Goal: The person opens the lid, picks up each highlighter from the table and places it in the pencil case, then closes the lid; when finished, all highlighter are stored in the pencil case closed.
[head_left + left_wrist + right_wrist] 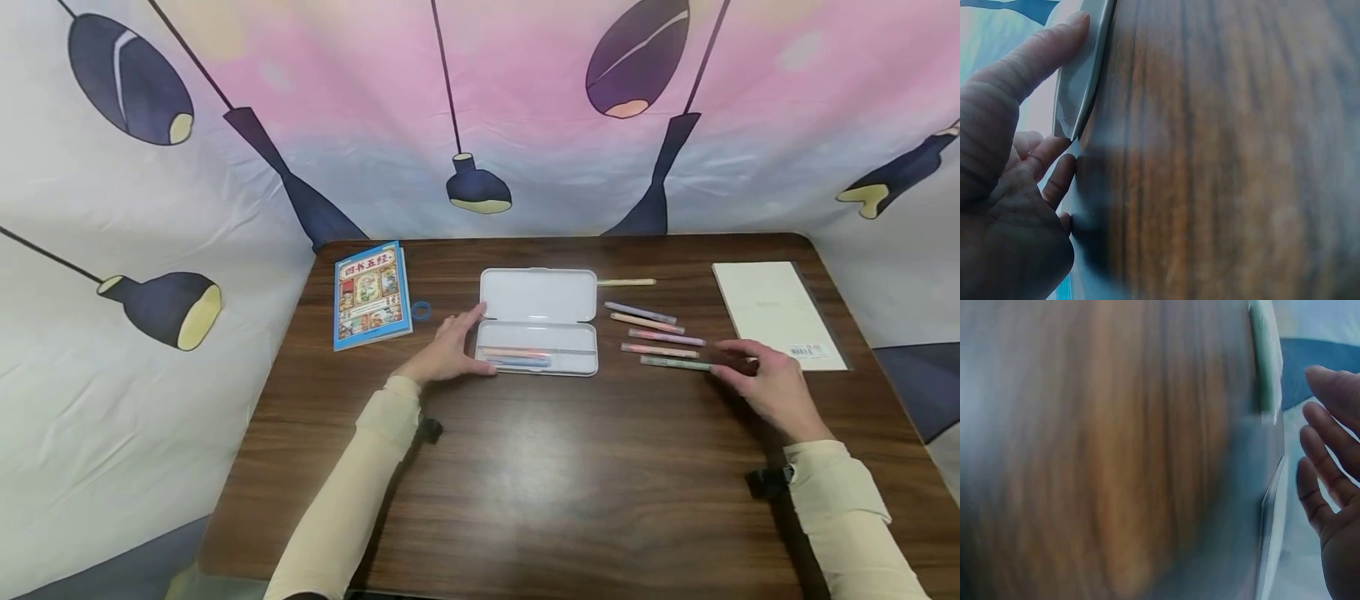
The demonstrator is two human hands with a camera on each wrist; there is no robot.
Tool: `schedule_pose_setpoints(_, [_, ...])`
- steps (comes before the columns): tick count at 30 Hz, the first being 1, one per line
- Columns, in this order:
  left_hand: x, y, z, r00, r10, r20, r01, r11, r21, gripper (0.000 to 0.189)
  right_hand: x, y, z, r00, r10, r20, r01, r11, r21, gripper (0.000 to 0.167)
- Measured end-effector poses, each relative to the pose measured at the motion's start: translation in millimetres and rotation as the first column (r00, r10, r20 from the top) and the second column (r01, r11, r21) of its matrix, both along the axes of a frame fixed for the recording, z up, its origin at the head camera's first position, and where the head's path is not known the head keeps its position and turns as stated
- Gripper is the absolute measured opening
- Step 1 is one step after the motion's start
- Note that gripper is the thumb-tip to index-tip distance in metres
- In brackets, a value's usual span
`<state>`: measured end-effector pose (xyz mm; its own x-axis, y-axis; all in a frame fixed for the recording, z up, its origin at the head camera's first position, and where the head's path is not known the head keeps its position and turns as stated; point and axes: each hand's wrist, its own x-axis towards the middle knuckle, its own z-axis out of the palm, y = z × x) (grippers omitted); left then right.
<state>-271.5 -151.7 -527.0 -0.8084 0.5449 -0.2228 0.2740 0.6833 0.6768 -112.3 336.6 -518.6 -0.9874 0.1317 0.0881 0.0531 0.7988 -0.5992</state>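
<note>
A white pencil case (537, 296) lies unfolded on the table, with several pens (517, 362) in its front half. My left hand (448, 346) holds the case's left end, its thumb along the front edge and its fingers at the left side. In the left wrist view, the thumb and fingers of that hand (1007, 144) meet the case's corner (1082, 87). By the right end of a green pen (675, 363), my right hand (772, 385) reaches with fingers extended. The right wrist view shows a gap between this hand (1335, 456) and the green pen (1263, 362).
Several loose pens (639, 312) lie right of the case, and a yellow one (627, 282) sits behind them. A pale notebook (776, 312) is at the right. Toward the left are a blue-edged book (370, 296) and a small blue ring-shaped object (422, 311).
</note>
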Motion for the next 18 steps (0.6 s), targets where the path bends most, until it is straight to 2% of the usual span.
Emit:
schedule_pose_setpoints(6, [0.0, -3.8, -1.9, 1.0, 0.011, 0.013, -0.01, 1.0, -0.014, 0.122, -1.4, 3.4, -8.6, 0.998, 0.002, 0.063, -0.001, 1.0, -0.003, 0.043])
schedule_pose_setpoints(18, [-2.9, -0.4, -3.9, 1.0, 0.003, 0.012, -0.003, 1.0, -0.023, 0.122, -2.5, 5.0, -10.4, 0.999, 0.014, 0.048, -0.014, 1.0, -0.004, 0.039])
